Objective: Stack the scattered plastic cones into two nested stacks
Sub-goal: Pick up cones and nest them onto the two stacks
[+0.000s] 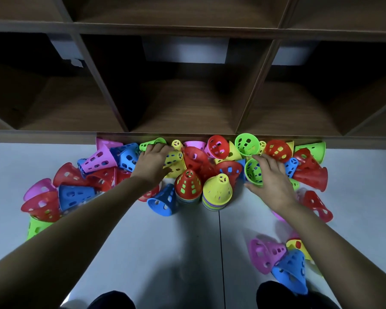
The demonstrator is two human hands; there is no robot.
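Glossy thin plastic, pierced with holes: the cones (194, 155) lie heaped on the floor (176, 241) against the shelf (183, 108). The left hand (153, 163) curls round a yellow cone (176, 162); the right hand (273, 178) grips a green cone (253, 171). Between them stand the red-topped stack (188, 186) and yellow-topped stack (217, 192); a passing forearm might topple either, and a tilted cone may jam.

Cnt: 2 nested stacks, red-top stack (188, 186) + yellow-top stack (217, 192). 2 hands: left hand (153, 162), right hand (271, 175). Loose cones (163, 202) approx 40, piled, exact cnt n/a. 1 shelf unit (187, 25).
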